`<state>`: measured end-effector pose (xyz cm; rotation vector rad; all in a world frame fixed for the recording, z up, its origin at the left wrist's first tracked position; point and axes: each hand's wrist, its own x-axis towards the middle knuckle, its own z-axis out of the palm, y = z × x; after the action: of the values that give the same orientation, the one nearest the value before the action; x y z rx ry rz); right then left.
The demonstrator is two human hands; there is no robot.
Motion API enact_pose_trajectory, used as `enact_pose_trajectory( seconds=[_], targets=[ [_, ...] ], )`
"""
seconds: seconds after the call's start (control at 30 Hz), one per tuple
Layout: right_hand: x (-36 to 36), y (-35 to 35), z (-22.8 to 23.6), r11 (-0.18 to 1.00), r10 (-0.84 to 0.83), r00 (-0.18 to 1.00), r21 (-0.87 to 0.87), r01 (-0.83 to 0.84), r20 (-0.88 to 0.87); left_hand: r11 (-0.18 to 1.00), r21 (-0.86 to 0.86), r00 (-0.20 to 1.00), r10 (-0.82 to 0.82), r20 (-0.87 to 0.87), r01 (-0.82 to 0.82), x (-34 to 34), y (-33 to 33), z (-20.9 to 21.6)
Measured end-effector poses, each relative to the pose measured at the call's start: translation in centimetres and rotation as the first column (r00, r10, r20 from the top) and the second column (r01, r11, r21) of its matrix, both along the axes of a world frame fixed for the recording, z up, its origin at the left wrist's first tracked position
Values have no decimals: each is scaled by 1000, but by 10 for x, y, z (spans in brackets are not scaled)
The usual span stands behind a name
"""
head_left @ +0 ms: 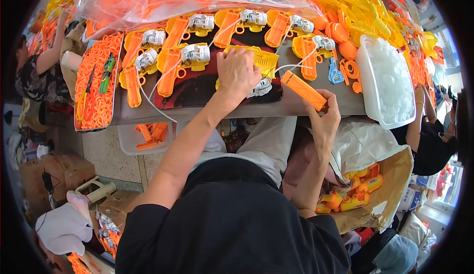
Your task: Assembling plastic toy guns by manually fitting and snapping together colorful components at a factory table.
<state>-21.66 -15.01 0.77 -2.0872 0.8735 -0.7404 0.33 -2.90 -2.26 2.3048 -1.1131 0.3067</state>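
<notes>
Left hand bent at the wrist over a yellow shell at mid-table, fingers curled down against it; fingertips hidden, so whether it grips or only presses cannot be told. The shell lies over the dark red-and-black mat, with a white mechanism at its near side, just beside the left hand. Right hand holds a long orange piece pinched between thumb and fingers, raised near the table's front edge, tilted with its far end toward the shell and apart from it. Several orange-and-yellow toy guns with white mechanisms lie around the mat, beyond and to both sides of the left hand. At left, a tray of small orange rings carries a green-handled tool and yellow-handled scissors. At right, a white tub contains translucent pieces; a small blue part lies near it.
</notes>
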Motion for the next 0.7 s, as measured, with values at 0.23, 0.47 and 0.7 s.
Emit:
enact_pose_trajectory(
  seconds=[0.23, 0.47, 0.7],
  targets=[
    [0, -2, 0, 999, 42, 989, 24, -46, 139, 972, -191, 990, -125, 72, 137, -8, -4, 13],
    [-5, 1, 0, 998, 43, 985, 37, -50, 168, 877, -277, 804, -473, -360, 392, -2, -30, 15],
    [18, -17, -2, 877, -28, 857, 424, -225, 514, 747, -660, 872, -373, -318, 79, -19, 13, 10]
  ],
)
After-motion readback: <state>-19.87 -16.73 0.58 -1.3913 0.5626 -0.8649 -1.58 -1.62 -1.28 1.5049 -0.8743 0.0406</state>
